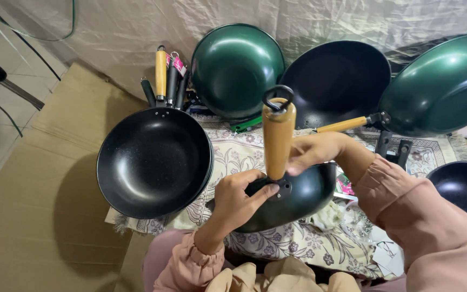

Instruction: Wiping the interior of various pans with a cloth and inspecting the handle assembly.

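We hold dark wok [298, 203] in lap, just right of black pan stack [155, 162]. Wooden handle [278, 140] upright, long axis vertical, hanging loop topmost. Left hand [239, 203] pinches handle bracket; right hand [314, 151] closed around handle base. We judge wok rigid, bowl-heavy, coating slick; grip wood, support bowl.

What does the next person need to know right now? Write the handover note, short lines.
Left hand: fingers pressed at the metal bracket where the wooden handle meets the dark pan.
Right hand: gripping the handle's lower part, handle pointing up.
Pan sits over the lap, on the floral cloth.
Handle is on the pan; whether it is tight cannot be told.
Stacked black pans lie to the left.
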